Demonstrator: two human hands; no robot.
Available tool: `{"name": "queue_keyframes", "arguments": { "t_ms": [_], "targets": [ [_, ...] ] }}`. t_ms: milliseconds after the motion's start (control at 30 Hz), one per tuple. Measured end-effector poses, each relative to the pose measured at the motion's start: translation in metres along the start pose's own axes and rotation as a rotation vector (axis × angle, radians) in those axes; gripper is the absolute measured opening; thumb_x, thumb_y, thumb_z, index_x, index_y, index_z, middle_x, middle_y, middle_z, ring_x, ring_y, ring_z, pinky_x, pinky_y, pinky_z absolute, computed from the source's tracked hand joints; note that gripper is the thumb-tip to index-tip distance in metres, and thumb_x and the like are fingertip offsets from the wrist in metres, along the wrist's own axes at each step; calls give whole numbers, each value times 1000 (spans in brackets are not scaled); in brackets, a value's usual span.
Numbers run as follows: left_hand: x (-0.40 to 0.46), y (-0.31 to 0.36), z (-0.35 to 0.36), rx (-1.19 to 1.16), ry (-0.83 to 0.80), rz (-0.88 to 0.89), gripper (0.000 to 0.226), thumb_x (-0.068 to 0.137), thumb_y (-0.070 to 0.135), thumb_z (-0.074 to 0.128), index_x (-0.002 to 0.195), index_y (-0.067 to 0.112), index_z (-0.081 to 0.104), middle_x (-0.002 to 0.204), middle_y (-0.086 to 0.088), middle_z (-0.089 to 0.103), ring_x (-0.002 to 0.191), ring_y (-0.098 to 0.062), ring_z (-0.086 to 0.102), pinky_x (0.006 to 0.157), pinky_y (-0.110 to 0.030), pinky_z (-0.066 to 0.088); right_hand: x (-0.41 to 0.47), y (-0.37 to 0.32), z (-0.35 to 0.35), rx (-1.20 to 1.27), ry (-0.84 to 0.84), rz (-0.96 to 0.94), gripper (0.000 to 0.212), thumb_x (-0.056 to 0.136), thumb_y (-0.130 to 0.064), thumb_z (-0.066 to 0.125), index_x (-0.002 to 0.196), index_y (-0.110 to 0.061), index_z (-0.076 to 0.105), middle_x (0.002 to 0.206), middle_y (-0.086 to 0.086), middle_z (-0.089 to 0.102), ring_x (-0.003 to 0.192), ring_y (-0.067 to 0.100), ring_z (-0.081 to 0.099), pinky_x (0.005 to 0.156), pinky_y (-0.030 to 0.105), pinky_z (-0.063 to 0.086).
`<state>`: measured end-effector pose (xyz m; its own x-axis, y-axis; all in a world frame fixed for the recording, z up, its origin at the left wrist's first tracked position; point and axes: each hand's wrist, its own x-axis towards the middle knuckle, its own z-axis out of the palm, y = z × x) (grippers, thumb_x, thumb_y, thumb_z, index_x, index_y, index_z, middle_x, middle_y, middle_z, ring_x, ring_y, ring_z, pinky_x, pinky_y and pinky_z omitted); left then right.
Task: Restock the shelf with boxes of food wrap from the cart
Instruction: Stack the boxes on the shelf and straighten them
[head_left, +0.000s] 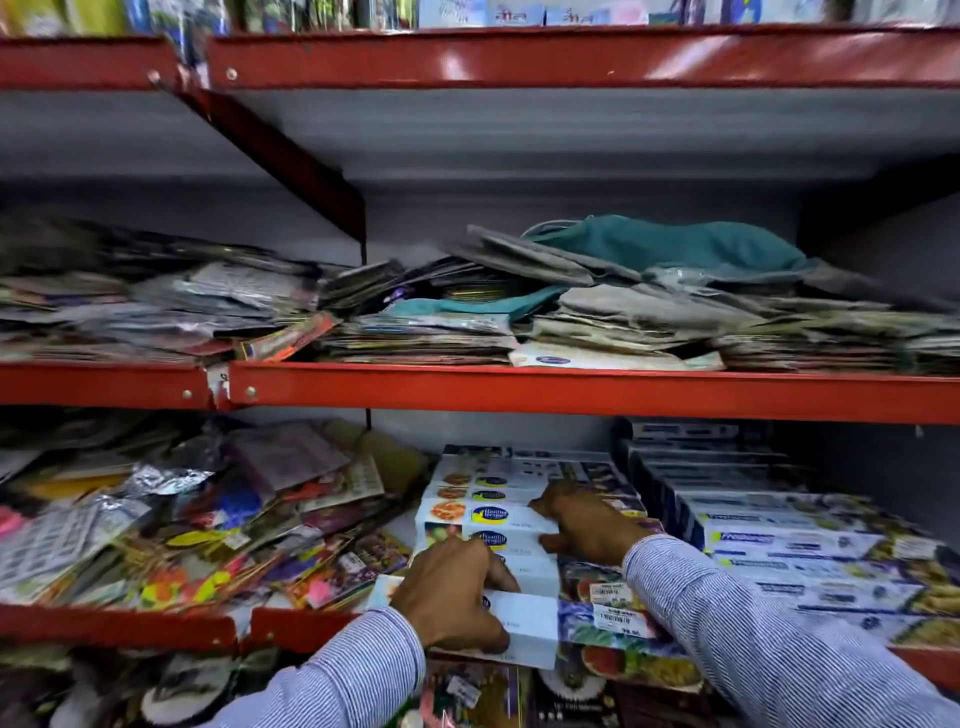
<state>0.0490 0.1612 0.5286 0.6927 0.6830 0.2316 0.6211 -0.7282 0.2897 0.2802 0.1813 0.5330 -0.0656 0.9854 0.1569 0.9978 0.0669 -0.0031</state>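
Note:
A row of long white food wrap boxes (498, 512) with fruit pictures and blue-yellow logos lies side by side on the lower red shelf (119, 626). My left hand (449, 597) grips the front box (524, 623) at the shelf's front edge, thumb underneath and fingers on top. My right hand (584, 525) rests flat on the boxes further back, fingers spread over their tops. Both arms wear striped blue-white sleeves. The cart is not in view.
Dark blue boxes (779, 540) are stacked to the right on the same shelf. Loose colourful packets (208, 530) fill the left part. The shelf above (571, 392) carries piles of flat packets and a teal cloth (675, 244). More packets hang below.

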Motion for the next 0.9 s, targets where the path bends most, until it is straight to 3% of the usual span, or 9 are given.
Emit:
{"name": "queue_keyframes", "arguments": {
  "t_ms": [167, 333, 467, 633, 700, 800, 900],
  "targets": [
    [3, -4, 2, -16, 21, 16, 54, 54, 35, 78, 107, 43, 74, 111, 14, 76, 96, -11, 68, 70, -17, 41, 3, 1, 2, -67, 69, -51, 53, 91, -37, 62, 138, -15, 53, 131, 12, 56, 124, 28, 49, 101, 34, 41],
    [13, -9, 3, -22, 19, -2, 56, 54, 38, 77, 109, 42, 73, 103, 17, 77, 90, -9, 67, 77, -25, 54, 5, 5, 2, -54, 159, -66, 37, 86, -40, 67, 114, -16, 68, 126, 8, 58, 118, 27, 55, 92, 33, 49],
    [25, -15, 0, -36, 12, 5, 53, 56, 32, 77, 108, 41, 74, 98, 16, 78, 82, -7, 70, 70, -22, 53, 9, 9, -4, 107, 125, 23, 43, 85, -36, 73, 122, -15, 69, 124, 7, 70, 111, 24, 67, 90, 26, 49],
    [51, -22, -7, -105, -22, 11, 57, 66, 26, 87, 120, 26, 71, 126, 9, 70, 110, -9, 67, 93, -37, 57, 13, 18, -21, 258, 20, 58, 28, 96, -26, 58, 98, -5, 77, 96, 14, 79, 81, 20, 71, 71, 19, 44],
    [63, -24, -7, -105, -19, 20, 61, 71, 28, 88, 127, 19, 66, 135, 4, 65, 122, -13, 61, 101, -39, 53, 13, 21, -23, 267, 10, 75, 34, 98, -27, 53, 92, -1, 74, 95, 18, 77, 74, 18, 64, 70, 20, 42],
    [76, -27, 3, -78, 32, 31, 60, 79, 28, 83, 134, 18, 61, 140, 0, 61, 128, -17, 56, 106, -38, 48, 9, 23, -20, 254, 8, 73, 38, 101, -31, 49, 99, -1, 73, 107, 18, 75, 95, 28, 70, 88, 35, 54],
    [80, -30, 21, 69, 86, 102, 55, 88, 29, 74, 139, 20, 55, 136, -2, 57, 127, -25, 50, 104, -36, 45, -1, 20, -10, 221, 57, 28, 37, 102, -29, 46, 93, -4, 71, 107, 18, 74, 94, 30, 69, 86, 36, 54]
  ]
}}
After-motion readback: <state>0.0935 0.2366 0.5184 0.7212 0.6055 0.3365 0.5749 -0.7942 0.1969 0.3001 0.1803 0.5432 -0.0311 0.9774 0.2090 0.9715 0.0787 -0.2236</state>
